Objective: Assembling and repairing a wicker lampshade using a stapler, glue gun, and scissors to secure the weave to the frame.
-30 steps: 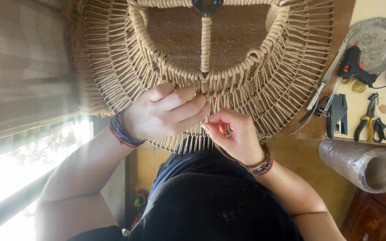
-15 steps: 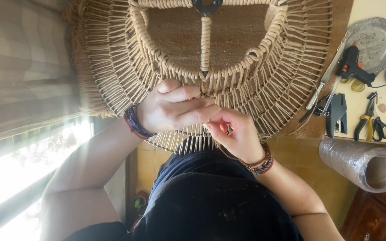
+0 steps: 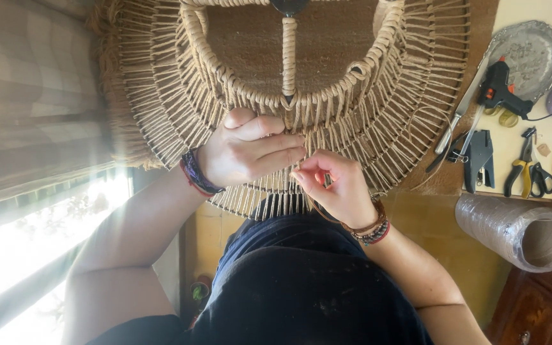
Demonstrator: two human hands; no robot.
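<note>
Left hand (image 3: 250,153): lay curled over the woven frame (image 3: 378,128), gripping its cords.
Right hand (image 3: 333,185): just beside, pinched a cord.

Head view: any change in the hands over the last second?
Barely. The left hand slid slightly right along the round woven jute-and-wire frame, its fingertips now meeting the right hand, which keeps pinching at the strands. Frame, black glue gun, yellow-handled pliers and cardboard-cored roll stayed put.

Daylight glares white at the lower left, washing out detail; everything else is evenly lit and sharp.
</note>
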